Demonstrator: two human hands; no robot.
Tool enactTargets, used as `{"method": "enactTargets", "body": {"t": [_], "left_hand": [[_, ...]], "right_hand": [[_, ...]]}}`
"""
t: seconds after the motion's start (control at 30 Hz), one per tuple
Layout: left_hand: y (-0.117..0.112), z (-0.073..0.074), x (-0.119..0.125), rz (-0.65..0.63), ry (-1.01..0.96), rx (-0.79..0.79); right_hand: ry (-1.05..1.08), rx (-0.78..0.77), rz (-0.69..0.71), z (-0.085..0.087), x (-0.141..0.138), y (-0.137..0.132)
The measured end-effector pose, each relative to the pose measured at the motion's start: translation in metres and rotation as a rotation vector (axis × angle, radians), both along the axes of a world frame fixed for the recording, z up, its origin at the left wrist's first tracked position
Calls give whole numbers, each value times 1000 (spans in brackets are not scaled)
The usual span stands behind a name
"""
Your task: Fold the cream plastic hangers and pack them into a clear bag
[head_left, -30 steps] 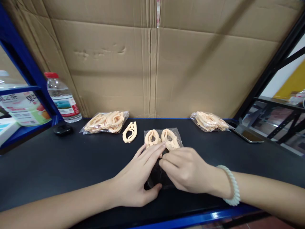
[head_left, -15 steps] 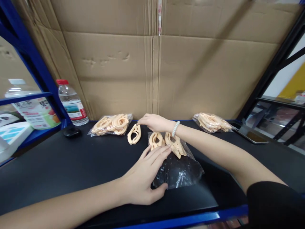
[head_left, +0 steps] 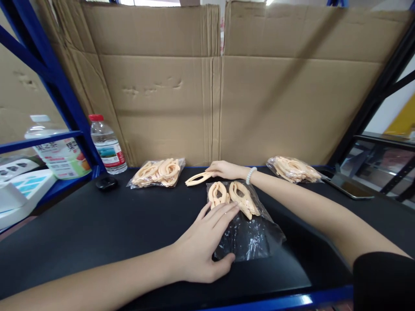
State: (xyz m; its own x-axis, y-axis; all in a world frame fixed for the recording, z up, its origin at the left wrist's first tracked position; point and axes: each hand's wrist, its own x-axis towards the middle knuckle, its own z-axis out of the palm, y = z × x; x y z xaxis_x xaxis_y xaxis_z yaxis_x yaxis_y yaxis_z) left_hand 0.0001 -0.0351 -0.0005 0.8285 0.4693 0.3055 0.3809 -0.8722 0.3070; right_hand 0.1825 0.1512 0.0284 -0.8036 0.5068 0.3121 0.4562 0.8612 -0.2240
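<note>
My left hand (head_left: 202, 244) lies flat on the near end of a clear plastic bag (head_left: 249, 233), fingers stretched out and the thumb at its lower edge. Two peach plastic clips (head_left: 231, 196) sit inside the bag's far end. My right hand (head_left: 225, 169), with a pale bead bracelet on the wrist, reaches across the bag and pinches one loose peach clip (head_left: 197, 178), lifting it just off the black table (head_left: 97, 224).
Two filled bags of peach clips lie at the back: one left (head_left: 158, 172), one right (head_left: 293, 169). A water bottle (head_left: 106, 144) and a small black object (head_left: 106, 183) stand at back left. A phone (head_left: 348, 188) lies at right. Cardboard (head_left: 214, 86) walls the back.
My right hand left the bag, reached to the loose clip at the back and picked it up. My left hand stayed on the bag. The camera tilted up.
</note>
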Motion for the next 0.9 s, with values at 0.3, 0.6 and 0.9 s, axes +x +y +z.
{"method": "enactTargets", "body": {"t": [0.3, 0.6, 0.9], "left_hand": [[2, -1, 0, -10, -8, 5], [2, -4, 5, -5, -28, 12], [0, -2, 6, 14, -51, 47]], "right_hand": [[620, -2, -292, 25, 88, -111], [458, 296, -253, 46, 101, -248], [-10, 685, -180, 19, 67, -247]]}}
